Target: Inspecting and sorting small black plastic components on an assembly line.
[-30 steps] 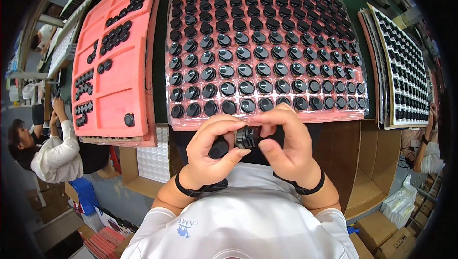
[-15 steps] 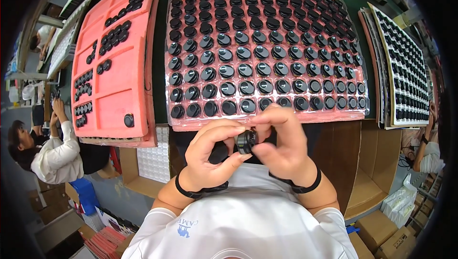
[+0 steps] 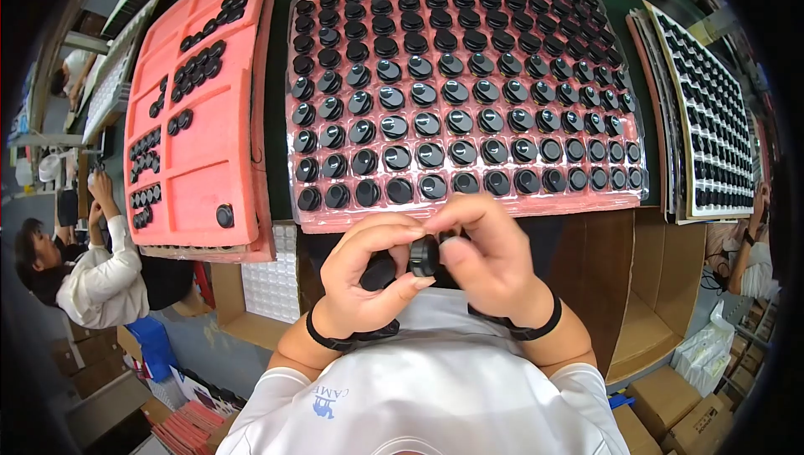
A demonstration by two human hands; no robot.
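Observation:
My left hand (image 3: 356, 266) grips a black round part (image 3: 423, 257) on edge between thumb and fingertips, in front of my chest. A second dark round part (image 3: 378, 272) shows within the curl of that hand. My right hand (image 3: 494, 255) is closed beside the gripped part, thumb and forefinger pinched at a small dark piece that I cannot make out. Just beyond both hands lies a clear plastic tray (image 3: 466, 206) on pink foam, with rows of black round parts (image 3: 431, 155) in its pockets.
To the left, a pink foam tray (image 3: 205, 162) carries groups of black parts. A white tray (image 3: 699, 120) of black parts leans at the right. Cardboard boxes (image 3: 653, 321) stand below the table edge. A co-worker (image 3: 100, 266) in a white top is at far left.
My right fingers have drawn together beside the part and moved slightly down. The black part in my left hand has turned a little and shifted slightly left.

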